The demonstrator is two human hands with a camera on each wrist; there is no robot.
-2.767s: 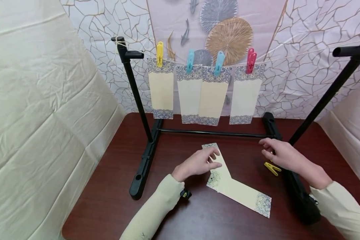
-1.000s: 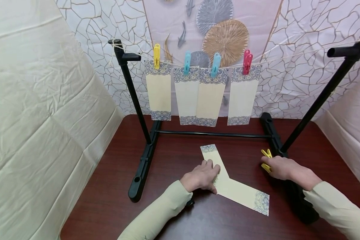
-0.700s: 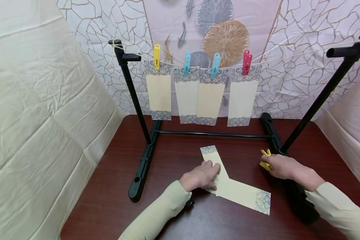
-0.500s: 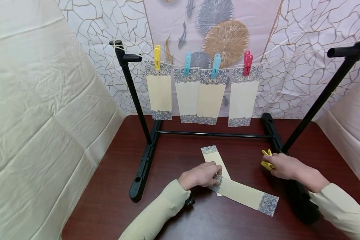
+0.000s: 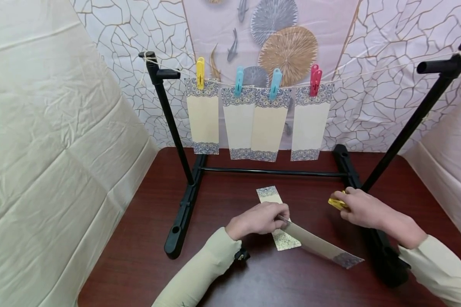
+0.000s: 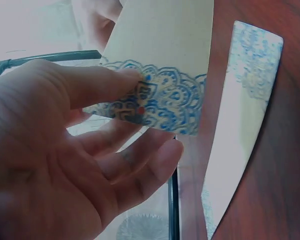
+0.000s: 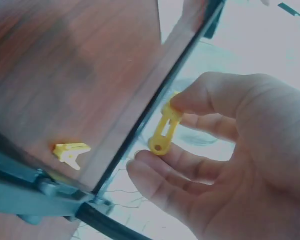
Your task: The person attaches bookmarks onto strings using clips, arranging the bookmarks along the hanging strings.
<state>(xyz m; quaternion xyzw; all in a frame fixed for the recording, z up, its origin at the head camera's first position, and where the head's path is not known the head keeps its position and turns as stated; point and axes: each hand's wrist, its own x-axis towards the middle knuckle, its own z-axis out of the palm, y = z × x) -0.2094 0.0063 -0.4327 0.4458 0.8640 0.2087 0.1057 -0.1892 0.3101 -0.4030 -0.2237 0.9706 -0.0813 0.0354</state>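
My left hand [image 5: 259, 219] pinches one end of a cream paper strip [image 5: 320, 244] with blue lace-patterned borders. The strip slants out to the right above the table. In the left wrist view my thumb lies on the printed border of this strip [image 6: 160, 35]. A second such strip [image 5: 288, 244] lies flat on the table, partly hidden under my left hand. On the right, my right hand [image 5: 366, 211] holds a yellow clothespin [image 5: 336, 204] between thumb and fingers. The right wrist view shows another yellow clothespin [image 7: 70, 151] on the table by the stand's foot.
A black stand [image 5: 169, 115] with a low crossbar [image 5: 272, 172] spans the dark red table [image 5: 138, 238]. From its string [image 5: 369, 76] hang several bordered paper strips [image 5: 203, 123], clipped with yellow, blue and red clothespins [image 5: 315, 81]. Pale cloth walls enclose the sides.
My left hand, earlier above the strips, has gripped the upper one and raised it off the lower strip. My right hand has picked up a yellow clothespin and moved slightly up and left.
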